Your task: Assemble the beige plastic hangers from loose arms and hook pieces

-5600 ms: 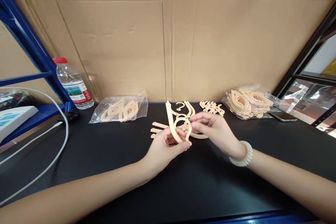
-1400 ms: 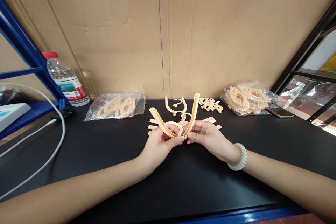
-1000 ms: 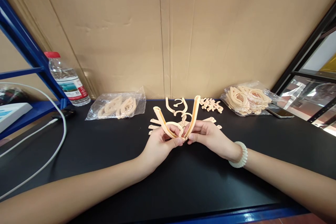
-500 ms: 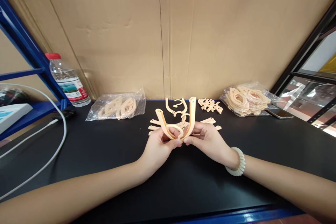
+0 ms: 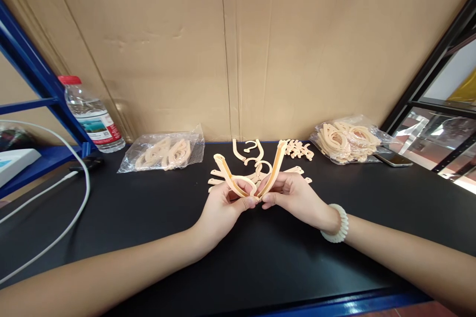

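Observation:
Between my hands is a beige folding clothes hanger (image 5: 274, 174), its two arms raised in a V and its curved hook low in the middle. My left hand (image 5: 223, 210) pinches the left arm near the joint, fingers behind it and thumb in front. The right arm's lower end is gripped by my right hand (image 5: 295, 197), thumb and fingers closed near the joint, which the fingertips partly cover. Just behind lie several flat beige hangers (image 5: 216, 174), partly hidden by my hands. Farther back sit loose hanger arms with a hook (image 5: 253, 147).
A heap of small hooks (image 5: 300, 151) lies at back right, near a plastic bag of hanger parts (image 5: 347, 143) and a phone (image 5: 394, 157). Left are another bag (image 5: 128, 158), a water bottle (image 5: 94, 121) and a white cable (image 5: 80, 205). Cardboard (image 5: 167, 59) stands behind the black table (image 5: 297, 267).
The hanger's arms have spread wider apart: the right arm leans farther right, the left one farther left. Both hands keep their grip, and the view has shifted slightly.

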Available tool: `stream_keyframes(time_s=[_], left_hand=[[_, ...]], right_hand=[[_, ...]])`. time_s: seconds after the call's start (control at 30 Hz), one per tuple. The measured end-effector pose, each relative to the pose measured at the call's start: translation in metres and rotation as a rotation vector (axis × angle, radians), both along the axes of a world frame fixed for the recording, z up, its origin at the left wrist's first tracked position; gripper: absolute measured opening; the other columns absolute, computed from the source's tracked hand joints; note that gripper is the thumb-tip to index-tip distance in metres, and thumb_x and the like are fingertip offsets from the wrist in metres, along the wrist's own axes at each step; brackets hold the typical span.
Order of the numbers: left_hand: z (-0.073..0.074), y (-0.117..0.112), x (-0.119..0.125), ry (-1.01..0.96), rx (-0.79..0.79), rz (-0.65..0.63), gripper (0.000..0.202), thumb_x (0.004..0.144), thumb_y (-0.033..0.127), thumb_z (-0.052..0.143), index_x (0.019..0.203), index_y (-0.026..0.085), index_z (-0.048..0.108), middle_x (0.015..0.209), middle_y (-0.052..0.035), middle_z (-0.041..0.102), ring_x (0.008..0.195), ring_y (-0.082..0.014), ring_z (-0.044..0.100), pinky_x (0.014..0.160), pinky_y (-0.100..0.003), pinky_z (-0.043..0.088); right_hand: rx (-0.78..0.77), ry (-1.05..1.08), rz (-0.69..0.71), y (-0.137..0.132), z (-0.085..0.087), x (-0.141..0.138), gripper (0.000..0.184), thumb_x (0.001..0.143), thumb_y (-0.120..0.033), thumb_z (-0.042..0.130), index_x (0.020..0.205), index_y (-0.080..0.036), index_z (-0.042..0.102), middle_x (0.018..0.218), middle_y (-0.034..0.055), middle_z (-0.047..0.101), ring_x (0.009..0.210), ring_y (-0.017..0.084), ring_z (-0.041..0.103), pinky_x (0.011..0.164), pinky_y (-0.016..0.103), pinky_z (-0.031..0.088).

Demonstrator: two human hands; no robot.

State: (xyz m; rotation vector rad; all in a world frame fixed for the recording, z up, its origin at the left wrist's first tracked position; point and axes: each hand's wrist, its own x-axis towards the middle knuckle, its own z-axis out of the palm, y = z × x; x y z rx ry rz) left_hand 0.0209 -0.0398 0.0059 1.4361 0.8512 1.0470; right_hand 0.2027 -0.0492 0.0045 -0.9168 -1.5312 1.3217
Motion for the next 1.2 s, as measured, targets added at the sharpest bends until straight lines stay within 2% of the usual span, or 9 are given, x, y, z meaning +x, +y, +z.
stream_keyframes(time_s=[0.23, 0.33, 0.47, 0.67, 0.77, 0.9, 1.03, 1.2], left_hand=[[-0.003, 0.001, -0.001, 0.043, 0.000, 0.022, 0.015, 0.064, 0.020, 0.075, 0.067, 0.018, 0.061, 0.065, 0.0014, 0.064, 0.064, -0.0158, 0.061, 0.064, -0.029, 0.050], [-0.004, 0.001, 0.000, 0.033, 0.001, 0.038, 0.015, 0.061, 0.018, 0.075, 0.066, 0.018, 0.060, 0.065, 0.0016, 0.064, 0.064, -0.0162, 0.061, 0.064, -0.030, 0.051], [-0.003, -0.001, 0.000, 0.004, -0.010, 0.055, 0.012, 0.062, 0.015, 0.072, 0.064, 0.018, 0.060, 0.062, 0.0020, 0.064, 0.062, -0.0157, 0.061, 0.063, -0.029, 0.050], [-0.002, -0.003, 0.002, -0.078, 0.002, 0.118, 0.013, 0.064, 0.016, 0.074, 0.065, 0.017, 0.060, 0.066, 0.0034, 0.062, 0.062, -0.0129, 0.060, 0.064, -0.027, 0.051], [-0.001, -0.004, 0.003, -0.130, -0.038, 0.132, 0.016, 0.065, 0.019, 0.077, 0.068, 0.017, 0.061, 0.073, 0.0029, 0.064, 0.067, -0.0126, 0.062, 0.067, -0.026, 0.053], [0.001, -0.005, 0.004, -0.121, -0.097, 0.111, 0.023, 0.067, 0.030, 0.080, 0.075, 0.016, 0.062, 0.084, -0.0015, 0.069, 0.079, -0.0170, 0.067, 0.076, -0.031, 0.056], [0.006, -0.004, 0.002, -0.050, -0.088, 0.071, 0.027, 0.070, 0.035, 0.078, 0.078, 0.016, 0.062, 0.082, -0.0025, 0.070, 0.078, -0.0174, 0.068, 0.072, -0.030, 0.057], [0.018, 0.004, -0.008, -0.017, -0.028, 0.178, 0.029, 0.067, 0.033, 0.081, 0.074, 0.015, 0.058, 0.071, 0.0020, 0.063, 0.071, -0.0125, 0.064, 0.066, -0.023, 0.053]], right_hand=[[0.039, -0.007, -0.002, 0.000, -0.004, -0.002, 0.016, 0.076, -0.031, 0.074, 0.087, -0.019, 0.072, 0.086, 0.0041, 0.073, 0.077, 0.018, 0.069, 0.067, 0.031, 0.059], [0.074, -0.010, -0.022, -0.002, -0.004, -0.005, 0.011, 0.074, -0.022, 0.072, 0.086, -0.019, 0.072, 0.083, 0.0030, 0.073, 0.077, 0.019, 0.069, 0.067, 0.031, 0.058], [0.107, -0.015, -0.061, -0.005, -0.004, -0.010, 0.014, 0.072, -0.012, 0.068, 0.083, -0.020, 0.072, 0.082, 0.0016, 0.073, 0.079, 0.020, 0.069, 0.074, 0.033, 0.057], [0.129, -0.030, -0.142, -0.006, -0.005, -0.017, 0.008, 0.073, -0.020, 0.072, 0.081, -0.020, 0.071, 0.083, 0.0028, 0.072, 0.083, 0.022, 0.069, 0.079, 0.037, 0.057], [0.132, -0.007, -0.179, -0.004, -0.006, -0.019, 0.008, 0.073, -0.024, 0.074, 0.079, -0.020, 0.070, 0.083, 0.0039, 0.073, 0.079, 0.023, 0.070, 0.076, 0.038, 0.057], [0.120, 0.002, -0.176, -0.003, -0.003, -0.017, 0.015, 0.074, -0.025, 0.075, 0.086, -0.020, 0.070, 0.090, 0.0051, 0.073, 0.082, 0.021, 0.070, 0.072, 0.034, 0.057], [0.049, 0.025, -0.121, -0.001, -0.001, -0.009, 0.020, 0.071, -0.029, 0.079, 0.083, -0.019, 0.068, 0.089, 0.0033, 0.071, 0.079, 0.018, 0.067, 0.058, 0.025, 0.056], [-0.040, 0.144, -0.045, 0.010, 0.010, 0.016, 0.024, 0.068, -0.030, 0.083, 0.081, -0.017, 0.067, 0.074, -0.0010, 0.064, 0.062, 0.010, 0.060, 0.050, 0.018, 0.052]])
